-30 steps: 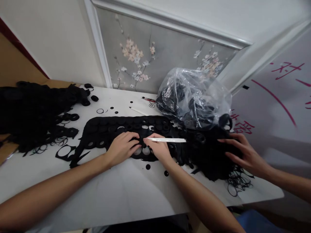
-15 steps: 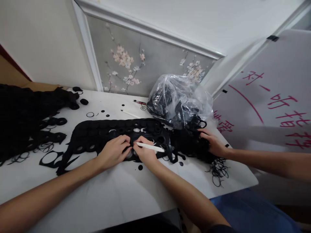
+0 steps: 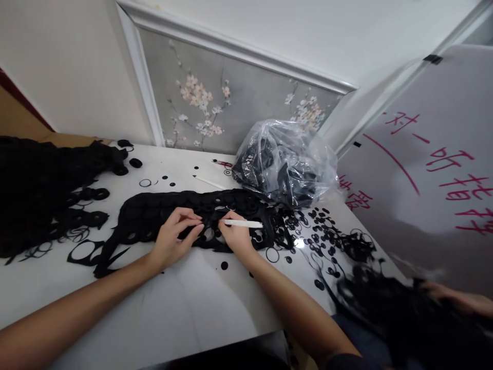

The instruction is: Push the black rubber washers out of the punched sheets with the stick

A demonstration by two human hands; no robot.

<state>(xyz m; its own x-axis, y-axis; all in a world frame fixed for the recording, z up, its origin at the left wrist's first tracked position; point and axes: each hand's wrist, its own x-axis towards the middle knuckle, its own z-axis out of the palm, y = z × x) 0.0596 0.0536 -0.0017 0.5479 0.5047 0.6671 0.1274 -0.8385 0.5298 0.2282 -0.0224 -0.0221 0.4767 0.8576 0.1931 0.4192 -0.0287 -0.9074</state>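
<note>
A black punched sheet full of round holes lies across the white table. My left hand rests on it with fingers curled, pinching its edge near a hole. My right hand is closed around a thin white stick, whose tip points at the sheet beside my left fingertips. Small black discs and rings lie scattered to the right of my hands.
A clear plastic bag of black pieces stands at the back. A heap of black offcuts covers the left end. Another person's hand drags a blurred black pile off the table's right edge. A whiteboard leans at right.
The other person's hand has pulled the black pile from the table's right part down past the edge, leaving discs and rings scattered there. My hands have stayed on the sheet with slight finger shifts.
</note>
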